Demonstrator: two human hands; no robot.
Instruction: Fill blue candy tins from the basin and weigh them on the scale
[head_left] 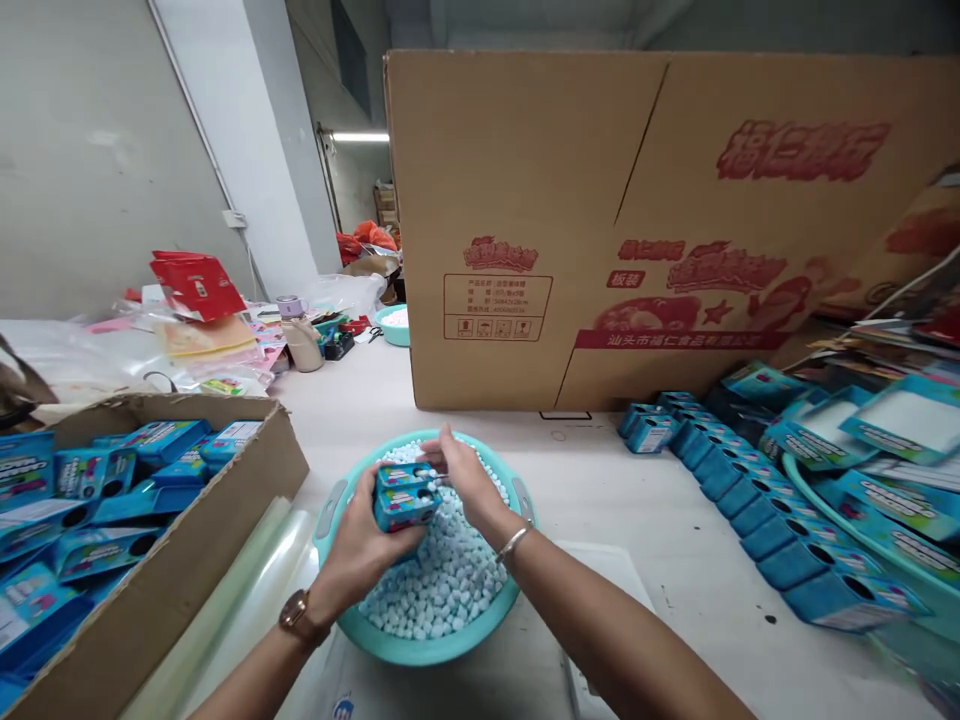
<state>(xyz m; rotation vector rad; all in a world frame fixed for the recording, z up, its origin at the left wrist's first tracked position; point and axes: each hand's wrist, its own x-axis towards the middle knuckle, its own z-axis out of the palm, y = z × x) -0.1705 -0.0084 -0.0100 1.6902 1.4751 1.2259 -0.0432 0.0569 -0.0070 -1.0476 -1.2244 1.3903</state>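
Observation:
My left hand [364, 535] is closed around two small blue printed boxes [405, 508], held side by side. Dark round holes show on the ends of the boxes facing right. My right hand [459, 472] is cupped at those holes, with a few white pellets at its fingers; its palm is partly hidden. Both hands are above a turquoise basin [427, 652] holding many small white pellets [450, 590].
On the left stands a cardboard carton [225, 510] of blue boxes, beside a clear plastic roll [247, 600]. A large cardboard box [510, 180] rises behind the basin. At right, blue boxes [750, 500] form a row beside another heaped basin [795, 475]. A white lid-like tray [615, 570] lies under my right forearm.

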